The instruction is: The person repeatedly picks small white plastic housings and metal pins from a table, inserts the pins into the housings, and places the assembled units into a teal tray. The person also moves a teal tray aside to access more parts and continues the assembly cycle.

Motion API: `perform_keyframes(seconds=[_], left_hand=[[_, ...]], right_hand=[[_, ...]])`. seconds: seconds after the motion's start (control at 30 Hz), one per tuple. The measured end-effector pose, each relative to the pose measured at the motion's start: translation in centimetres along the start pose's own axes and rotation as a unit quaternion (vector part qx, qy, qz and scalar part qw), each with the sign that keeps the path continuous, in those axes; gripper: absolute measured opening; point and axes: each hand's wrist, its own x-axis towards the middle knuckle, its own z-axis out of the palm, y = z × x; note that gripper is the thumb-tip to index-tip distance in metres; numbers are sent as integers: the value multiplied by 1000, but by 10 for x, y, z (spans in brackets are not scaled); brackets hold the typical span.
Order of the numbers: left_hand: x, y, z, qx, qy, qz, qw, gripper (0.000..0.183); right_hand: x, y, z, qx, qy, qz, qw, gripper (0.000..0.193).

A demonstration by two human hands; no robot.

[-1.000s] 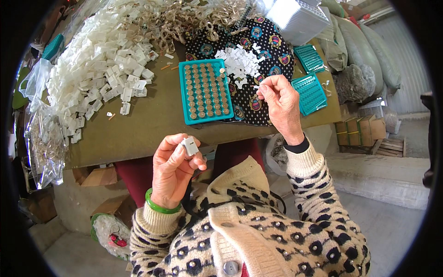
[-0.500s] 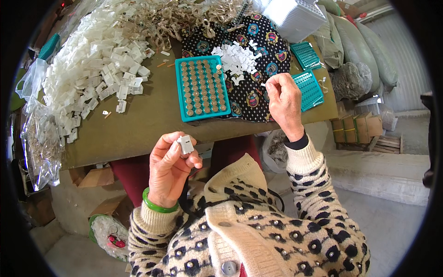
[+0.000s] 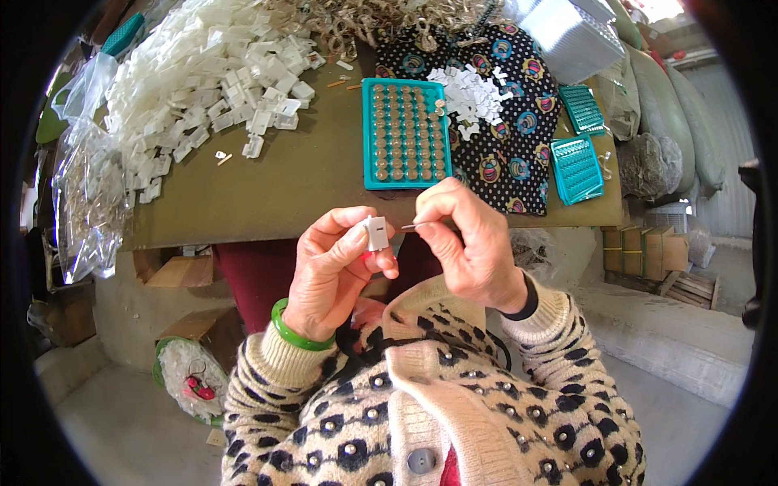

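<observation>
Left hand [image 3: 331,253]: grip clamped on white block [image 3: 378,233], by near edge of desk [image 3: 267,190]. Right hand [image 3: 470,247]: grip pinched on slim piece [image 3: 412,226], near block, not joined. Teal tray [image 3: 367,146] looks almost filled with round pieces [image 3: 409,130]. Plenty seemingly left: white parts [image 3: 470,95] heaped on patterned cloth [image 3: 527,162], pale casings [image 3: 211,81] covering far left corner.

Soft, fairly bright light fills the view, burning out in a white patch [image 3: 660,8] at upper right; the left hand [image 3: 334,263] and right hand [image 3: 472,243] look fairly crisp, the clear plastic bag [image 3: 87,202] glints, shade gathers beneath the worktop [image 3: 267,190], and fisheye distortion curves edges toward a black rim
</observation>
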Motion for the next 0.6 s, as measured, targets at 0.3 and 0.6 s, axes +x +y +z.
perform_keyframes(seconds=[0.3, 0.6], left_hand=[[-2, 0, 2, 9, -1, 3, 1000, 23], [-3, 0, 1, 5, -8, 13, 1000, 22]], right_hand=[[10, -6, 13, -26, -44, -15, 999, 11], [11, -8, 11, -55, -69, -5, 996, 10]])
